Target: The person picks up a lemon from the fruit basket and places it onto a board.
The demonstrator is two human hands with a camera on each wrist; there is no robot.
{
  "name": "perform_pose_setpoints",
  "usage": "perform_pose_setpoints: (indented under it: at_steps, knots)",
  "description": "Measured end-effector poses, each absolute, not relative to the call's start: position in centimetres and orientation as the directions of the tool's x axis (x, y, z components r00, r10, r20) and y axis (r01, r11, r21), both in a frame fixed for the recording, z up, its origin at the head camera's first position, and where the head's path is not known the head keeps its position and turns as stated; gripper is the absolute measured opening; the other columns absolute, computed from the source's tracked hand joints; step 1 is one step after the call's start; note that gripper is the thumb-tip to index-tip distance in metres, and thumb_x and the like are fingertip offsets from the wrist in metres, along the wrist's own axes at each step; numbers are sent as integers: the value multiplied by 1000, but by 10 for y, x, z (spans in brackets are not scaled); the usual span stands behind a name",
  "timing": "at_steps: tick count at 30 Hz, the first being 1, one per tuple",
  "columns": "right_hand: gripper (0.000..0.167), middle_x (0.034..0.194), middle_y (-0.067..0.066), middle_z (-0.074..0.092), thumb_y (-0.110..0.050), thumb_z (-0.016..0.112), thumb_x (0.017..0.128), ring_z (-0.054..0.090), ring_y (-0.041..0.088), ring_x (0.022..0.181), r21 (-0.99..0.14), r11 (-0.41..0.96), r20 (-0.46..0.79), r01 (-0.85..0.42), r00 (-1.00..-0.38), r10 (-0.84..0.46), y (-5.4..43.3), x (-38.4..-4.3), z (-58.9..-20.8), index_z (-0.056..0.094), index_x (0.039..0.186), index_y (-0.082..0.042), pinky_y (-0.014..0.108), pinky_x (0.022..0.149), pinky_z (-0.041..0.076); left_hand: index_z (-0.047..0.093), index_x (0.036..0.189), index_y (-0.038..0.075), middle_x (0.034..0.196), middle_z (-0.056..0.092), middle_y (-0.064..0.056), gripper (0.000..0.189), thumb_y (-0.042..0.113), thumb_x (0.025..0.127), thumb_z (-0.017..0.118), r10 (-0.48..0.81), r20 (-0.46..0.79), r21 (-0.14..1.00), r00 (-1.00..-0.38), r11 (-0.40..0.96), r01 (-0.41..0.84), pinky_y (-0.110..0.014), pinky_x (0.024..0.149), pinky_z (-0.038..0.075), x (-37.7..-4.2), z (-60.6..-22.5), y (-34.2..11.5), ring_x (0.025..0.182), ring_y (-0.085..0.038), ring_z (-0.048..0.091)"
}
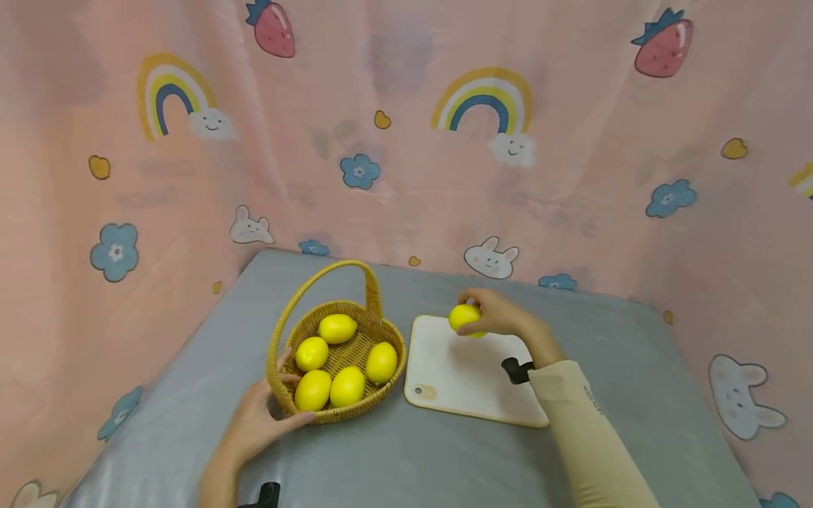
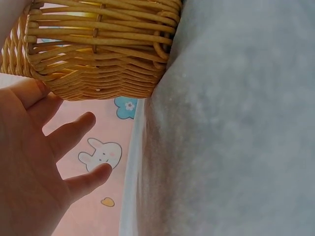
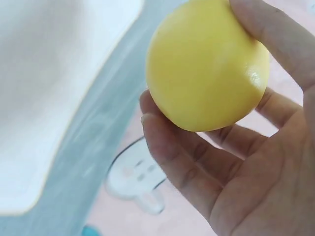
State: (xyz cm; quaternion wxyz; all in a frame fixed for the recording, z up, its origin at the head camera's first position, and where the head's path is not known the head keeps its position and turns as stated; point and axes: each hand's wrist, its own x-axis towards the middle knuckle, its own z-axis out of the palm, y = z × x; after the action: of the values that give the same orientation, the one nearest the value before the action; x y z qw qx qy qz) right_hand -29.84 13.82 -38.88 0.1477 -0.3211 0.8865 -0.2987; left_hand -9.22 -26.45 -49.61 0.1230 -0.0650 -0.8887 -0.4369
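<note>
A glossy, bright yellow lemon (image 1: 466,319) is held over the far part of a white board (image 1: 444,384); the right hand (image 1: 502,314) grips it, thumb on one side and curled fingers on the other. In the right wrist view its skin looks smooth and evenly coloured, rounded at the end, with a small white shine. The board is edged in tan, with a hole in a beige patch at its near left corner. Just to its left stands a yellow-brown woven basket (image 1: 349,414) with a tall arched handle (image 1: 372,282), holding five similar yellow lemons (image 1: 338,329). The left hand (image 1: 254,416) holds the basket's near left side, thumb along the near rim; the left wrist view shows two of its fingers spread away from the weave. Small dark lettering (image 1: 593,401) near the cuff of the cream right sleeve (image 1: 584,437) is too small to read. Basket and board rest on grey cloth (image 1: 381,466).
</note>
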Motion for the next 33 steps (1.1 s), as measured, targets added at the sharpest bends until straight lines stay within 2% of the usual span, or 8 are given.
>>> perform_pose_setpoints:
  at_steps: [5, 12, 22, 29, 33]
  knots:
    - [40, 103, 18, 63, -22, 81, 83, 58, 28, 85, -586, 678, -90, -443, -796, -599, 172, -302, -401, 61, 108, 2, 39, 74, 52, 67, 114, 14, 161, 31, -10, 51, 34, 73, 90, 13, 280, 755, -960, 614, 229, -70, 106, 29, -91, -496, -264, 141, -45, 32]
    - [44, 103, 19, 62, -22, 80, 85, 57, 29, 84, -530, 775, -150, -344, -862, -485, 208, -304, -416, 59, 110, 7, 42, 75, 53, 67, 115, 12, 162, 30, -6, 50, 31, 74, 90, 15, 285, 758, -958, 609, 235, -72, 105, 29, -90, -496, -265, 142, -45, 31]
    - [49, 99, 19, 64, -24, 79, 85, 59, 29, 84, -467, 842, -199, -269, -896, -397, 224, -302, -435, 59, 111, 12, 44, 78, 54, 68, 115, 12, 161, 31, -7, 51, 29, 73, 91, 23, 297, 752, -955, 610, 249, -72, 103, 30, -90, -494, -261, 141, -46, 32]
    - [46, 92, 18, 62, -25, 79, 85, 57, 28, 78, -474, 848, -198, -236, -910, -364, 226, -301, -443, 59, 104, 12, 42, 72, 53, 68, 114, 11, 161, 31, -7, 49, 29, 74, 90, 30, 292, 756, -956, 605, 250, -72, 104, 31, -90, -493, -261, 141, -44, 32]
    - [47, 92, 17, 61, -29, 77, 87, 56, 27, 76, -478, 855, -218, -199, -917, -335, 225, -299, -444, 57, 105, 10, 39, 68, 53, 68, 115, 11, 161, 31, -6, 50, 30, 74, 90, 27, 291, 750, -956, 614, 246, -69, 103, 33, -90, -494, -261, 140, -43, 35]
